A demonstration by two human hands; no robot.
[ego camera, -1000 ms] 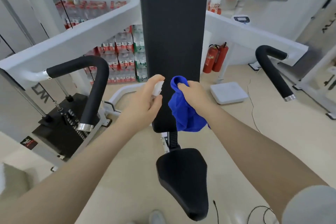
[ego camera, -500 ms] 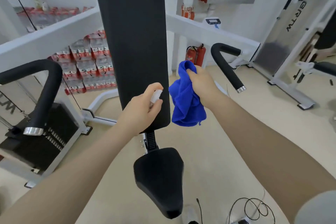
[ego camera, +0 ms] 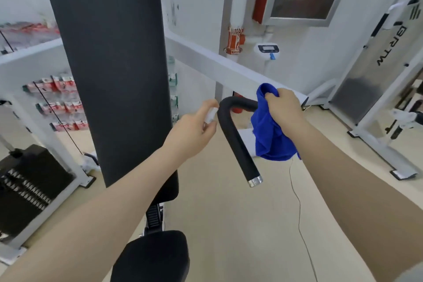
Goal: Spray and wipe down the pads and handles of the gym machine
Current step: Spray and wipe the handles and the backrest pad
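The tall black back pad (ego camera: 109, 71) of the gym machine fills the upper left, with the black seat pad (ego camera: 153, 256) below it. The machine's right handle (ego camera: 235, 142), a curved black foam grip with a chrome end cap, hangs at centre. My left hand (ego camera: 194, 133) grips a small white spray bottle (ego camera: 210, 115) just left of the handle's bend. My right hand (ego camera: 283, 110) holds a bunched blue cloth (ego camera: 267, 135) right beside the handle's upper part, where the cloth hides part of the bar.
A white frame arm (ego camera: 229, 68) runs behind the handle. The black weight stack (ego camera: 27, 188) sits at lower left, with stacked bottle packs (ego camera: 59, 103) behind. Another white machine (ego camera: 389, 98) stands at right. A thin cable (ego camera: 299, 210) trails over the beige floor.
My view and both hands have swung right, away from the back pad's lower end to the right handle. The spray bottle and cloth stay gripped as before.
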